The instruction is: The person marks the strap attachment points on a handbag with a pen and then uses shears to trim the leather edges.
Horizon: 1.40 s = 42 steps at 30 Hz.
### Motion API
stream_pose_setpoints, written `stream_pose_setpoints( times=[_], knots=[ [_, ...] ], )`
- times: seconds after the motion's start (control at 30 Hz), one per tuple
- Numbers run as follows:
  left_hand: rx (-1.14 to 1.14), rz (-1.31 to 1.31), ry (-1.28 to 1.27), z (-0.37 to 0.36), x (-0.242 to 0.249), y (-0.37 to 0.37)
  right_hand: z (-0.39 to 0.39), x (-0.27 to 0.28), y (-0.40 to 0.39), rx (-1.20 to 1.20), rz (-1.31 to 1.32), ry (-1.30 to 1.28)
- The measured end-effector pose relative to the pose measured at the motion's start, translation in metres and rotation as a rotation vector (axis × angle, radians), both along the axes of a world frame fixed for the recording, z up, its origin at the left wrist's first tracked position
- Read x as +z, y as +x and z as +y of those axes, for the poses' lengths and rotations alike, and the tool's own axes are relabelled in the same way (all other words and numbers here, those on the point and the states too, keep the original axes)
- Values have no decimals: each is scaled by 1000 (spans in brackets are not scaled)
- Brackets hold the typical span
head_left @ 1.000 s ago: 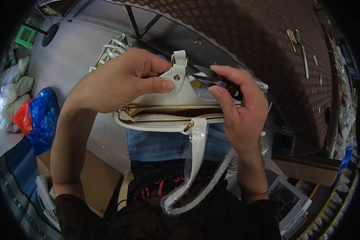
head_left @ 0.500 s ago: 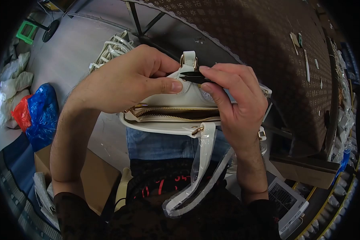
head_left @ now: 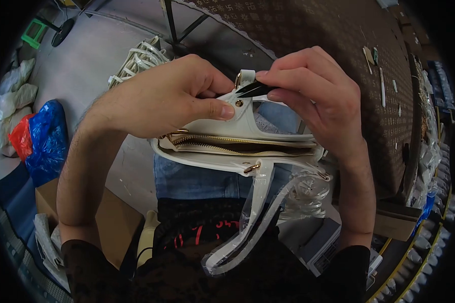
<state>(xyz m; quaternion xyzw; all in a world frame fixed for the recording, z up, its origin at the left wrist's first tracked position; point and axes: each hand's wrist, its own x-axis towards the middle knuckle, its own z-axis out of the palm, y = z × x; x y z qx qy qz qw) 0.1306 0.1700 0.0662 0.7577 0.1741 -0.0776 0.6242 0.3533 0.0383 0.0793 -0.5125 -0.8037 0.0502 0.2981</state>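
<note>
A white handbag (head_left: 222,129) rests across my lap with its gold zipper (head_left: 207,141) partly open. My left hand (head_left: 172,96) pinches the raised upper edge of the bag, thumb in front, beside a gold rivet (head_left: 239,103). Between the thumb and fingers of my right hand (head_left: 318,91) is a small black pointed tool (head_left: 253,90), which looks like thread snips. Its tips touch or nearly touch the bag just above the rivet, below a strap loop (head_left: 247,77) with a gold ring. A plastic-wrapped white strap (head_left: 260,187) hangs down the near side.
Bundled white straps (head_left: 139,60) lie beyond my left forearm. Blue and red plastic bags (head_left: 48,144) and a cardboard box (head_left: 108,222) are at left. A brown patterned surface (head_left: 338,30) rises at the right, above a roller conveyor (head_left: 414,257).
My right hand has moved right and up, tilting the black tool so its tips angle down to the left. The rivet on the bag now shows. My left hand keeps its pinch.
</note>
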Motion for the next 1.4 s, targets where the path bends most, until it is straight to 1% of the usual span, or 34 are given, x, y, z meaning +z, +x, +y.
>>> stream_pose_setpoints(
  times=[0.13,0.2,0.33,0.4,0.53,0.73,0.8,1.03,1.4],
  knots=[
    [13,26,-35,-1,-2,-3,5,-1,-1,41,-45,29],
    [-9,44,25,0,0,-2,5,1,-2,45,-47,21],
    [-39,48,33,1,1,-2,5,2,-2,54,-46,15],
    [-17,12,-35,0,-3,-2,5,2,-1,53,-50,9],
    [-11,41,8,-1,-1,-2,5,3,0,70,-57,-1],
    [-16,36,-2,0,-2,-3,8,-1,-1,75,-34,9],
    [-12,30,-43,0,-3,-2,9,-1,-1,76,-41,11],
    [-19,60,-12,1,-1,1,8,0,0,74,-71,21],
    [6,33,-35,0,-3,0,9,-5,2,98,-86,62]
  ],
)
